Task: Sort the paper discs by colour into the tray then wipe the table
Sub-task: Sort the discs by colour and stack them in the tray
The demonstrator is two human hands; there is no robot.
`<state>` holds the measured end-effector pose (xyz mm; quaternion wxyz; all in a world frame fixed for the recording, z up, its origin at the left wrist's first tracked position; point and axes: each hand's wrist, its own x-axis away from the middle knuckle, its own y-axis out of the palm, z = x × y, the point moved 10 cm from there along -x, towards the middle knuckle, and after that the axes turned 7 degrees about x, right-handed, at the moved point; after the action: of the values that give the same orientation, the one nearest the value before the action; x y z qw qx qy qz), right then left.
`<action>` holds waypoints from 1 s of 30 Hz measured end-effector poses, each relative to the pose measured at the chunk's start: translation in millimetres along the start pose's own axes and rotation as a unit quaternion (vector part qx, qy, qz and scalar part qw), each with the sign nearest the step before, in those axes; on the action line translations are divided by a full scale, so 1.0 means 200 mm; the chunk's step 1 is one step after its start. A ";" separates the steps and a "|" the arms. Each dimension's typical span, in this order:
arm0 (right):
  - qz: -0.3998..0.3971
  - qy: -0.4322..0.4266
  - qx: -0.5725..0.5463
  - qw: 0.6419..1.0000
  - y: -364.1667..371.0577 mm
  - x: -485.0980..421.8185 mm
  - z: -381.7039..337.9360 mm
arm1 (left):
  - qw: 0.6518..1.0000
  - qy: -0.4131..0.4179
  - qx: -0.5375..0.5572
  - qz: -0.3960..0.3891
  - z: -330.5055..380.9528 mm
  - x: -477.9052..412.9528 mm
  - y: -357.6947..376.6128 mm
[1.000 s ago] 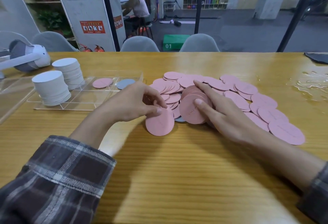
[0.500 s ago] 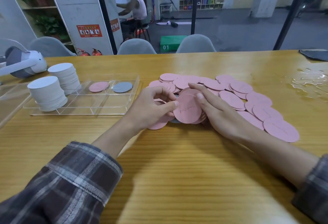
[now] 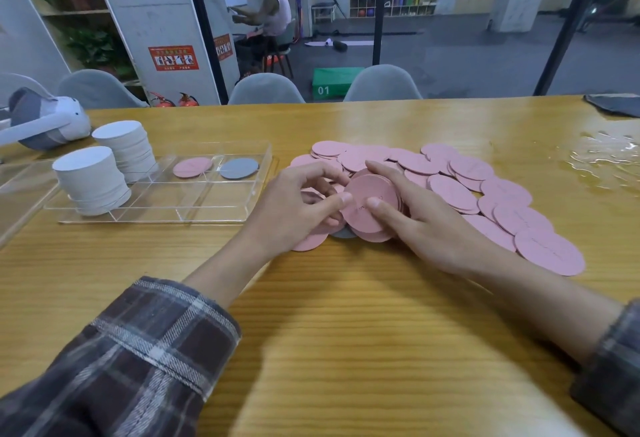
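Near the middle of the wooden table (image 3: 346, 332), both hands are meeting over a small stack of pink discs (image 3: 370, 206). The right hand (image 3: 426, 225) is gripping this stack, its thumb lying on the top disc and its fingers curling round the far edge. The left hand (image 3: 298, 208) is pinching at the stack's left edge, with its thumb tip touching the top disc and its other fingers curled beneath; how many discs it is holding cannot be told. A grey disc (image 3: 341, 232) is peeking out from under the stack, mostly covered by it and by the hands.

To the right, a loose spread of pink discs (image 3: 485, 190) is lying overlapped on the table, running from far left to near right. The right forearm is crossing in front of its near part.

To the left, a clear tray (image 3: 256, 187) is sitting just beside the left hand. One pink disc (image 3: 192, 167) and one grey tray disc (image 3: 239, 168) are lying in neighbouring far compartments. Two stacks of white discs (image 3: 90, 180) are standing at the tray's left end, one nearer, one farther. A clear lid (image 3: 20, 187) is lying further left, and a headset (image 3: 45, 121) is resting beyond it.

At the far right, a wet patch (image 3: 609, 159) is glistening on the table, with a dark cloth (image 3: 616, 104) lying beyond it. Grey chairs (image 3: 266, 90) are standing along the far side.
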<state>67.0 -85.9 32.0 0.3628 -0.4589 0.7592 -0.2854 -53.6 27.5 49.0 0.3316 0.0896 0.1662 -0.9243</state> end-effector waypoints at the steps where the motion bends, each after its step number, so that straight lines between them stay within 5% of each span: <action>1: 0.005 -0.001 0.003 1.000 -0.01 0.00 0.00 | 0.999 0.014 -0.028 -0.007 0.02 0.00 0.00; 6: 0.044 0.008 -0.010 0.999 -0.06 0.01 0.01 | 0.957 0.015 -0.281 -0.076 0.00 -0.01 -0.11; 11: 0.043 -0.001 0.007 0.999 -0.06 0.00 0.01 | 0.935 -0.048 -0.335 -0.109 -0.08 0.00 -0.18; 16: 0.034 -0.005 0.013 0.999 -0.04 0.00 0.01 | 0.946 -0.044 -0.303 -0.106 -0.07 0.00 -0.16; 20: 0.022 -0.009 -0.006 1.000 -0.03 -0.01 0.01 | 0.978 -0.056 -0.152 -0.131 -0.06 0.00 -0.12; 24: 0.020 -0.012 -0.016 1.000 -0.02 -0.01 0.01 | 0.993 -0.064 -0.003 -0.099 -0.03 0.00 -0.08; 30: 0.027 -0.017 -0.027 0.999 -0.02 -0.02 0.02 | 0.997 -0.063 0.036 -0.029 -0.09 -0.02 0.03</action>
<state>72.3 -84.1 33.9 0.3704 -0.4524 0.7728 -0.2469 -46.6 31.3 32.5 0.3111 0.0386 0.1146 -0.9427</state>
